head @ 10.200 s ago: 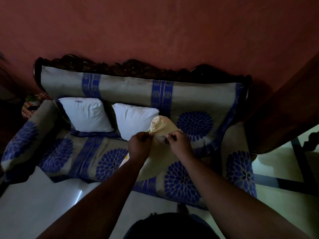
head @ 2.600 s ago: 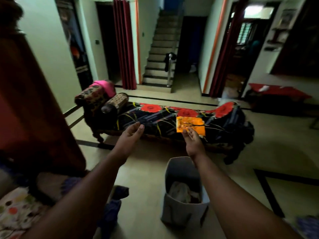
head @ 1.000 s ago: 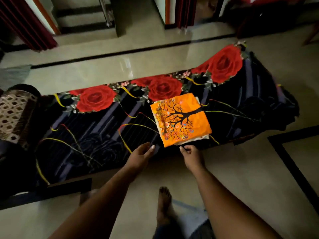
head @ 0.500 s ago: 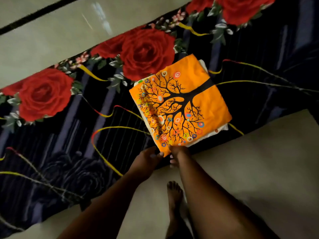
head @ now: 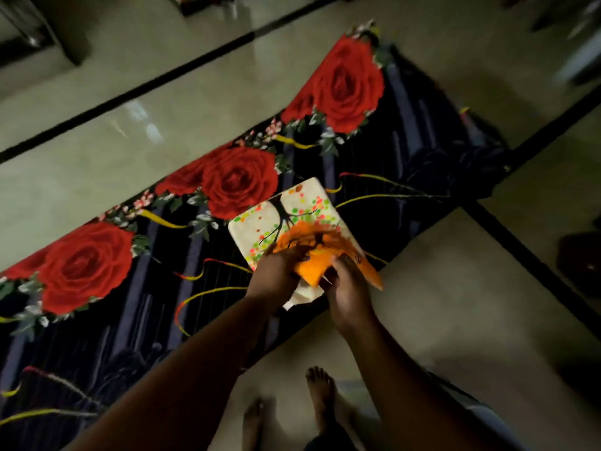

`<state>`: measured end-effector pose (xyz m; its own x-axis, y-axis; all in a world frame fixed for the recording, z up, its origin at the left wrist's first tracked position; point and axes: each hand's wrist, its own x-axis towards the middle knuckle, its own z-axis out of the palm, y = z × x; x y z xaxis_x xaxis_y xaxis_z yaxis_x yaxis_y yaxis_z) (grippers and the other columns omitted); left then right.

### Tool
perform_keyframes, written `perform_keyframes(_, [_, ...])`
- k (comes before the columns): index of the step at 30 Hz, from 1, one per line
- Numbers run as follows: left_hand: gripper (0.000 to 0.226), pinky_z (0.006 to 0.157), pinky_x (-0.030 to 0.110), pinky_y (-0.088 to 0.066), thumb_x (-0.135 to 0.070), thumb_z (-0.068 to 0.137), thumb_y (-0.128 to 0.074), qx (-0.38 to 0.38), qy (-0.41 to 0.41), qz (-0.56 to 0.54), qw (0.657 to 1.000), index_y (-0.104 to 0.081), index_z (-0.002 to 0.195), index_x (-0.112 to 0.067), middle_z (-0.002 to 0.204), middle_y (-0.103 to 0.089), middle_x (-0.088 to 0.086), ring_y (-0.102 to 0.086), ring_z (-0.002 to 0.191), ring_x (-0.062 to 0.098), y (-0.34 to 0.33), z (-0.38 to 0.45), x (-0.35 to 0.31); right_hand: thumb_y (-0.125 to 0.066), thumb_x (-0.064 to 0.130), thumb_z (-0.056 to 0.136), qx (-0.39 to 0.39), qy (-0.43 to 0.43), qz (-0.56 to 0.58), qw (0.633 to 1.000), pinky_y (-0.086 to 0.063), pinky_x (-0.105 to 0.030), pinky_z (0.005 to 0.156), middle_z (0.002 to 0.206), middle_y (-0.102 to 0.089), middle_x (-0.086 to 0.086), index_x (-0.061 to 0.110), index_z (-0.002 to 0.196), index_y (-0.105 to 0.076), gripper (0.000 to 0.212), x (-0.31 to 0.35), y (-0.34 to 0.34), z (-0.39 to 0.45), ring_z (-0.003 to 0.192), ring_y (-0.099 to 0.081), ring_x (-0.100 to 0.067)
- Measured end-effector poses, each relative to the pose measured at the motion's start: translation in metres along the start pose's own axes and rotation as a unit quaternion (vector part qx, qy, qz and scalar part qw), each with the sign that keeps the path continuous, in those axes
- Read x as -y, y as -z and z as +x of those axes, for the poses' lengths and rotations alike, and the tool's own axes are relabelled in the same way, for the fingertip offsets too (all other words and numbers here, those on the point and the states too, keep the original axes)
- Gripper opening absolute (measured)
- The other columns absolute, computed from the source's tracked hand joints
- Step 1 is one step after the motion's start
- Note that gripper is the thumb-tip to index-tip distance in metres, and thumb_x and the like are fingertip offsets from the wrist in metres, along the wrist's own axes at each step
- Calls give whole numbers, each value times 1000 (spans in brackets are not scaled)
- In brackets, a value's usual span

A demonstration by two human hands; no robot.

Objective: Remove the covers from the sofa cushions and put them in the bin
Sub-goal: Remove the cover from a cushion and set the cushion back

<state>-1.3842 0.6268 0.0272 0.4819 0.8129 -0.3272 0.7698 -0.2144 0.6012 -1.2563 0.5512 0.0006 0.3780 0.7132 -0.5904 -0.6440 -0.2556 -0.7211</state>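
Note:
An orange cover with a black tree print (head: 317,252) is bunched up at the near edge of a low couch. My left hand (head: 279,271) grips its left side and my right hand (head: 349,289) grips its near right corner. Beneath it lies a cream cover (head: 286,216) with a tree and coloured dots, flat on the couch. A white corner (head: 302,296) sticks out between my hands. The bin is out of view.
The couch (head: 130,288) carries a black spread with red roses and runs from lower left to upper right. Pale tiled floor (head: 439,304) with dark inlay lines surrounds it. My bare feet (head: 320,395) stand close to the couch edge.
The orange cover lay flat half a second ago; both hands have since taken hold of it and pulled it up toward me, baring the cream cover under it.

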Motion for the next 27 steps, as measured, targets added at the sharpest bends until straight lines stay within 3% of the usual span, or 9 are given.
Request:
perform_keyframes(3, [38, 90, 37, -56, -27, 78, -62, 14, 14, -177, 984, -70, 115, -25, 106, -76, 2, -71, 98, 18, 33, -19, -55, -55, 19, 103, -48, 93, -82, 991, -56, -38, 87, 111, -73, -11, 17, 108, -68, 14, 48, 5, -54, 107, -69, -28])
perform_keyframes(5, [23, 76, 20, -54, -26, 92, -57, 22, -6, -232, 972, -70, 106, -12, 99, -74, 7, -70, 85, 17, 48, -45, -101, -64, 16, 98, -78, 208, -213, 951, -53, -30, 91, 108, -73, 3, 22, 105, -69, 10, 69, 11, -99, 104, -69, -15])
perform_keyframes(7, [18, 60, 12, -50, -29, 101, -57, 56, 10, -285, 957, -67, 91, -17, 86, -70, 4, -63, 69, 8, 54, -75, -139, -69, 18, 95, -119, 282, -277, 911, -50, -20, 89, 108, -70, 12, 22, 112, -68, 17, 81, 19, -143, 99, -66, -3])
perform_keyframes(10, [45, 83, 39, -61, -56, 90, -62, 154, 34, -361, 919, -71, 94, -12, 93, -76, 12, -73, 83, 27, 42, -109, -181, -64, 25, 98, -206, 305, -261, 892, -51, -19, 90, 114, -70, 10, 24, 119, -69, 22, 93, 40, -208, 101, -65, -1])
perform_keyframes(12, [63, 87, 50, -59, -69, 78, -62, 213, 22, -341, 915, -73, 101, -12, 93, -77, 11, -74, 86, 29, 26, -137, -207, -59, 27, 100, -268, 295, -253, 882, -51, -26, 96, 121, -70, 9, 26, 125, -67, 26, 89, 71, -249, 109, -64, -5])
perform_keyframes(15, [55, 83, 45, -60, -67, 81, -65, 277, -23, -287, 917, -72, 97, -15, 89, -76, 10, -74, 84, 27, -7, -189, -247, -61, 31, 93, -336, 278, -250, 864, -52, -31, 96, 123, -68, 11, 33, 132, -59, 39, 82, 123, -313, 109, -65, -8])
perform_keyframes(18, [44, 86, 48, -60, -56, 82, -68, 361, -127, -214, 899, -73, 106, -19, 91, -77, 7, -75, 84, 26, -51, -251, -291, -63, 27, 96, -400, 275, -243, 840, -55, -34, 95, 118, -68, 14, 32, 127, -64, 31, 73, 177, -379, 102, -66, -3])
perform_keyframes(22, [25, 65, 21, -54, -44, 86, -75, 388, -265, -119, 875, -76, 98, -22, 86, -76, -3, -71, 73, 8, -123, -334, -348, -65, 22, 96, -487, 261, -153, 819, -57, -43, 89, 99, -75, 3, 22, 105, -74, 14, 45, 255, -468, 92, -70, -13])
perform_keyframes(27, [41, 89, 45, -57, -52, 82, -73, 396, -386, -63, 831, -75, 106, -19, 101, -75, 1, -70, 96, 17, -230, -433, -419, -61, 17, 98, -501, 261, 12, 825, -57, -42, 80, 97, -73, -8, 17, 99, -67, 6, 1, 346, -563, 90, -69, -27])
